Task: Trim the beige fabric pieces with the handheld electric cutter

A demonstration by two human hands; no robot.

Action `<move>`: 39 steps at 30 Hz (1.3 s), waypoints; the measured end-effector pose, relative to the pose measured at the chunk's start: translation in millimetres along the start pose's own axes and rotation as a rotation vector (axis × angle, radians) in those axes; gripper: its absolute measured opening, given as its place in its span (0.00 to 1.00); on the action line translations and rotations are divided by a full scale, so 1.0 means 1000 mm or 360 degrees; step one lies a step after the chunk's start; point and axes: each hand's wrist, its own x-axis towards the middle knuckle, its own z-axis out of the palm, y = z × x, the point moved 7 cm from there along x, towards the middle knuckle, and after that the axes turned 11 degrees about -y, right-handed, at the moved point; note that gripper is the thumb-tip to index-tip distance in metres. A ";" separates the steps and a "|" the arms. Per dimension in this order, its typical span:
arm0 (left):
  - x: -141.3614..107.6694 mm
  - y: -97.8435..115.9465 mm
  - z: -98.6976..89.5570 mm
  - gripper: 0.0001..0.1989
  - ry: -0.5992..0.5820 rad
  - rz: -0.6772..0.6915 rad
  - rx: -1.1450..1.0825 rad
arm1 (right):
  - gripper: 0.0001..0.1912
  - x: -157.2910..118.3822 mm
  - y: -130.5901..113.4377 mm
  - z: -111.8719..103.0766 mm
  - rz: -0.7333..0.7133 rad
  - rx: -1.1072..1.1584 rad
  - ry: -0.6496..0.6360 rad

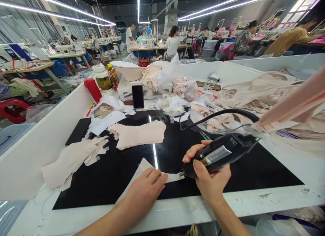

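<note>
Near the front edge of the worktop (91, 185), the cloth (144, 164) is being pressed flat under the unclenched left hand (147, 187); the tool (223, 153) is being gripped by the right hand (212, 181). Puckering is being risked, should its tip drag.

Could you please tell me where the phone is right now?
In the head view, the phone stands upright left of centre, at the back edge of the black mat, leaning against the front of the white machine.
</note>
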 end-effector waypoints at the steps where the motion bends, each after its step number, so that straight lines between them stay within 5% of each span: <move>1: 0.001 0.002 0.003 0.13 -0.0009 0.0011 0.0070 | 0.20 0.000 0.000 0.000 0.0004 0.0001 0.0001; 7: 0.002 0.010 0.014 0.14 0.0079 0.0062 0.0398 | 0.20 0.000 -0.002 0.002 -0.0015 -0.0006 -0.0025; 23: -0.002 0.014 0.012 0.14 0.0292 0.0052 0.0441 | 0.20 0.006 0.002 0.013 0.0077 0.0105 0.0035; 39: 0.000 0.013 0.017 0.14 0.0240 0.0027 0.0430 | 0.19 0.005 0.017 0.029 0.0108 0.0016 -0.0001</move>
